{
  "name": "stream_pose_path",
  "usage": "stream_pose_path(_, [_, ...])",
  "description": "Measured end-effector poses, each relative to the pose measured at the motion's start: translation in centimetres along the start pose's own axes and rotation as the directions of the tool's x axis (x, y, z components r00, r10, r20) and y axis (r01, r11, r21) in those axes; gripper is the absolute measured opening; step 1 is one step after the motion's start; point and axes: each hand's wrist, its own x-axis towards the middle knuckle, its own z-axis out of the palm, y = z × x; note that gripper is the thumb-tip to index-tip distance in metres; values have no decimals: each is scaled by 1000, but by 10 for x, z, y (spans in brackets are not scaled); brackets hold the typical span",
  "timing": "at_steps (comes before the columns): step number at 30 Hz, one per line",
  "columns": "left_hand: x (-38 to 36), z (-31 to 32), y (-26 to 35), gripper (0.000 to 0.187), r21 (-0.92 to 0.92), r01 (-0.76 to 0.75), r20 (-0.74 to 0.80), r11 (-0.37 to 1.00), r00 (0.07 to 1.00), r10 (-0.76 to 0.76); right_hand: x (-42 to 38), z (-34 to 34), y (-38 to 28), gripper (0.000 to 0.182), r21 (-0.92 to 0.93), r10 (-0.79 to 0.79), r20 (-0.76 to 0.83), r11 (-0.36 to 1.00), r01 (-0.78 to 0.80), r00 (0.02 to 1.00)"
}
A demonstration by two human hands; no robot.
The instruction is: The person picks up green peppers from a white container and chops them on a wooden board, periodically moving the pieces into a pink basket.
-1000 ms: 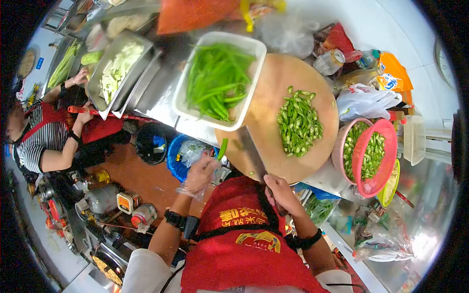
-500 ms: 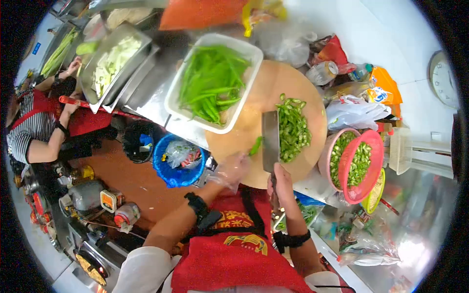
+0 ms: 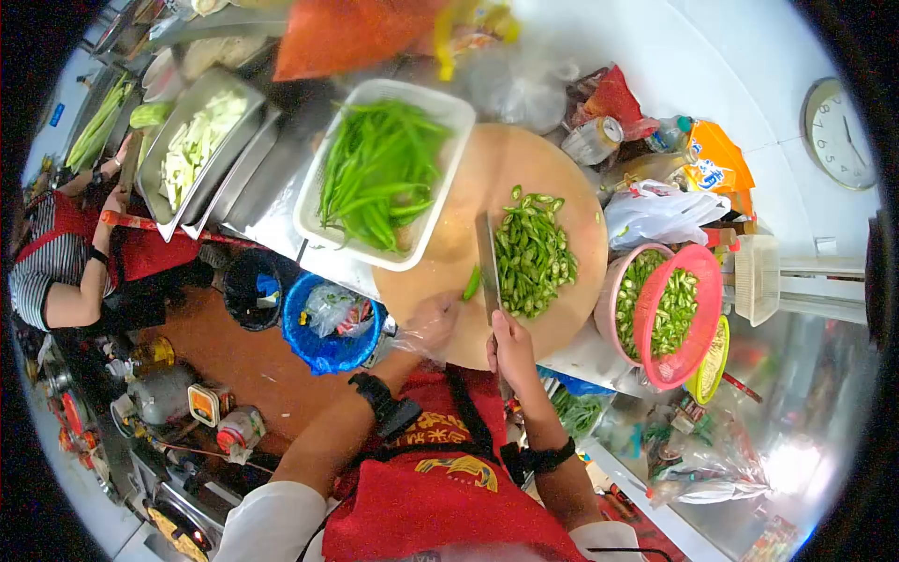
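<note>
You were mid-cut on a green pepper (image 3: 471,282) at the near edge of the chopping board (image 3: 552,183).
Your right hand (image 3: 510,342) was fisted round the cleaver (image 3: 487,262), blade upright beside the cut pile (image 3: 532,251). Your gloved left hand (image 3: 433,323) lay low at the pepper's end; whether its fingers pinched it, I couldn't tell. Next, I'd judge, called for feeding the pepper under the blade, fingertips tucked.

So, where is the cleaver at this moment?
In the head view the cleaver stands on the round cutting board, gripped by the right hand, with the chopped green peppers on its right and one whole pepper on its left.
</note>
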Motion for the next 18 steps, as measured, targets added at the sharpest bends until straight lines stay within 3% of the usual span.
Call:
stream_pose_path(3, [0,4,-8,32,61,126,38,990,991,-129,-8,0,5,38,-24,-96,-6,995,96,995])
stream_pose_path(4, [1,3,-2,32,52,118,42,992,992,-120,-7,0,3,39,15,-57,35,998,56,998])
stream_pose_path(6, [1,-3,17,32,-90,234,80,968,970,-227,-2,-6,10,37,25,-12,40,1000,11,999])
stream_pose_path(8, [4,-4,11,32,-10,225,51,974,973,-224,-3,0,2,41,36,31,78,999,-34,996])
stream_pose_path(11, [0,-13,24,34,66,260,21,963,965,-262,-12,2,2,39,13,-93,45,996,92,995])
stream_pose_path(13, [0,-9,28,35,55,277,32,959,960,-279,-2,-3,17,41,-39,4,78,999,-1,997])
stream_pose_path(15, [4,-2,10,36,94,103,-63,990,993,-97,-12,-2,3,38,-64,2,63,998,2,998])
stream_pose_path(18, [3,-1,2,34,154,216,11,964,975,-220,-15,-2,8,40,-95,-22,90,995,31,996])
